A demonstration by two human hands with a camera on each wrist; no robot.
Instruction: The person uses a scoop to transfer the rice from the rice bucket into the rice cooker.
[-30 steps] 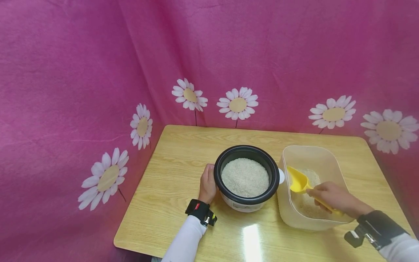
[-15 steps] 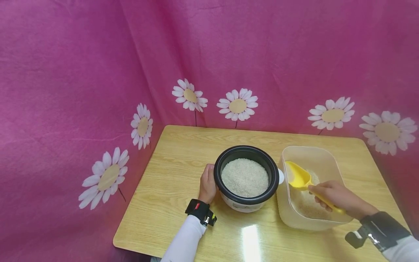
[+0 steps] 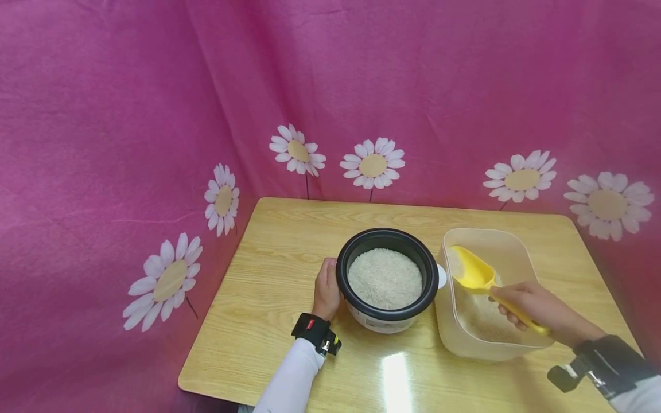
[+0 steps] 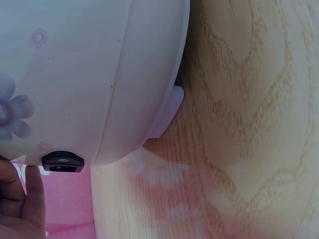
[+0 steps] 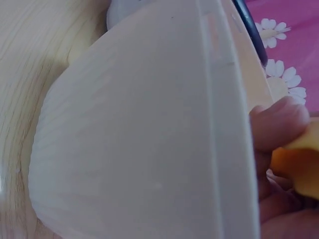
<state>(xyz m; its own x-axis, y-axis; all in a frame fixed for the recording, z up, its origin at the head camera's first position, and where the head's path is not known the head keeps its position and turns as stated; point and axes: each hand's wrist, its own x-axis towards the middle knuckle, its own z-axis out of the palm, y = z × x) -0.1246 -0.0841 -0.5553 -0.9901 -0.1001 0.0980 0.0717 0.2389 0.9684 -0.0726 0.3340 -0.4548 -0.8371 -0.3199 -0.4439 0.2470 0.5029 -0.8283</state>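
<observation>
My left hand (image 3: 326,289) grips the left side of a white rice cooker (image 3: 383,326); in the left wrist view its bent fingers (image 4: 34,194) touch the cooker's wall beside a small black socket (image 4: 63,161). White rice (image 3: 385,279) fills much of the black inner pot (image 3: 430,252). My right hand (image 3: 532,310) holds a yellow scoop (image 3: 477,275) by its handle over the translucent bin (image 3: 493,234). Pale grains appear to lie in the scoop's bowl. More rice (image 3: 485,315) lies low in the bin. In the right wrist view the bin's wall hides part of the hand.
The cooker's white right handle (image 3: 442,277) lies close against the bin's left wall. Both stand on a light wooden table (image 3: 289,241). A pink curtain (image 3: 413,86) with daisies closes off the back and the sides.
The yellow scoop has risen a little within the bin's opening, and my right hand has shifted slightly to the right with it. My left hand and the rice cooker stay in place.
</observation>
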